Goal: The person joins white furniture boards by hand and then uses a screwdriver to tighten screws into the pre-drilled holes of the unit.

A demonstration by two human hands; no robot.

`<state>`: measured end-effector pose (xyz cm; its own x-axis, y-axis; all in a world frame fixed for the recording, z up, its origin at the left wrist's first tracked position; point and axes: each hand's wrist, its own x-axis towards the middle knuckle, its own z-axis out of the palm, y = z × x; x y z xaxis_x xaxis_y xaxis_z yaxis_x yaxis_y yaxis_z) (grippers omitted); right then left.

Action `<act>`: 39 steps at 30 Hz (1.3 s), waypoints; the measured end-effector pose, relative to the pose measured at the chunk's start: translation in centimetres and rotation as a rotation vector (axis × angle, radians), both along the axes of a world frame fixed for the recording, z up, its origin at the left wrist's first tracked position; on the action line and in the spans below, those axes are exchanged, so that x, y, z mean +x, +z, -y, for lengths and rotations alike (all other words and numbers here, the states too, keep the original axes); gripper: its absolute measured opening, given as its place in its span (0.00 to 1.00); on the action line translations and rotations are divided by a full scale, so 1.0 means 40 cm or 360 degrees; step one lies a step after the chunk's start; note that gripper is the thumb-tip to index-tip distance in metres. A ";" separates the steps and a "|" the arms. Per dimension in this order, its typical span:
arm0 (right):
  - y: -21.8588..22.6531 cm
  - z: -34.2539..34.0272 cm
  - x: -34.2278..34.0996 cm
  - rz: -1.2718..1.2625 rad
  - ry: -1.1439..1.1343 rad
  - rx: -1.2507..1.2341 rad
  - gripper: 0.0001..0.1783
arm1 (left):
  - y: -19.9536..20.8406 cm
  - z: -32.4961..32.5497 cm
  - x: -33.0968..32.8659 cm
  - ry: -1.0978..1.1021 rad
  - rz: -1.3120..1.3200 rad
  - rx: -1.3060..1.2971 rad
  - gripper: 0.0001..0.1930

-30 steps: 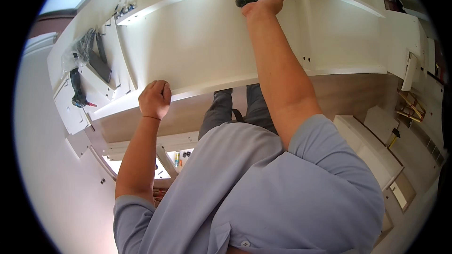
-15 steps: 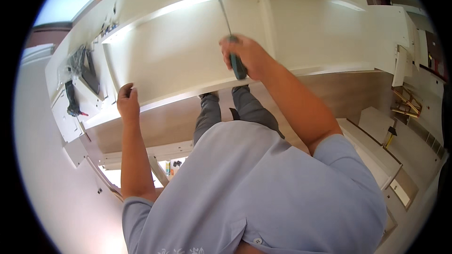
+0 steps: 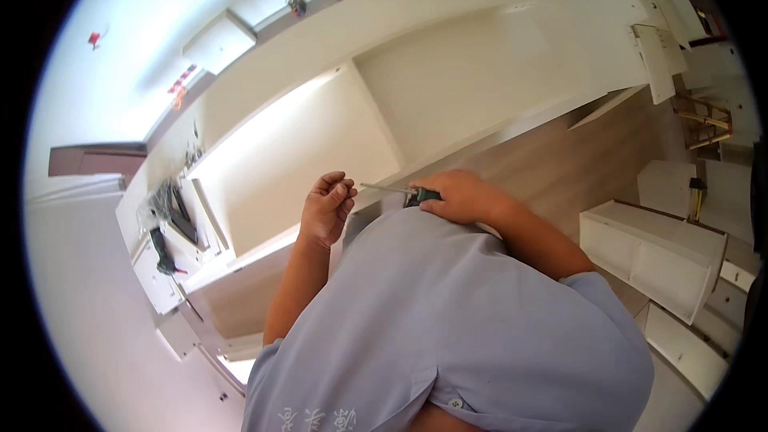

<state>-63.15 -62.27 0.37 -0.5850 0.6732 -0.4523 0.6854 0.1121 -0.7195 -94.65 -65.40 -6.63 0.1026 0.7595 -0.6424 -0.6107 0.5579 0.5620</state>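
Observation:
My right hand point(image 3: 464, 197) is closed around the dark green handle of a screwdriver point(image 3: 386, 187), held in front of my shirt. The metal shaft points left, its tip close to the fingers of my left hand point(image 3: 326, 212). Those fingers are curled in, thumb against the forefinger; whatever they may pinch is too small to make out. Beyond both hands lies a long white cabinet carcass point(image 3: 468, 72), open side up, with a divider point(image 3: 376, 108) across it.
On white panels at the left lie a dark power drill point(image 3: 162, 252) and a crumpled clear plastic bag point(image 3: 156, 204). A white open box unit point(image 3: 652, 252) stands at the right, near a yellow-framed stepladder point(image 3: 704, 122). Wood-look floor point(image 3: 520, 156) runs along the carcass.
My right hand has drawn the screwdriver back from over the carcass toward my body, and its shaft has swung to point left. My left hand has come in toward it. The view has turned.

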 end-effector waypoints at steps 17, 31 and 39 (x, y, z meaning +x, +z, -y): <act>0.010 -0.115 -0.049 0.0069 0.0256 0.0230 0.25 | 0.158 -0.077 0.027 -0.0382 -0.1047 0.0271 0.17; -0.055 -0.090 -0.408 -0.0254 -0.0100 -0.0007 0.22 | 0.208 -0.129 -0.301 -0.0657 -0.0931 0.0501 0.22; -0.222 -0.058 -0.627 -0.1146 -0.1429 -0.0893 0.19 | 0.027 -0.030 -0.588 -0.1088 -0.1515 0.0629 0.28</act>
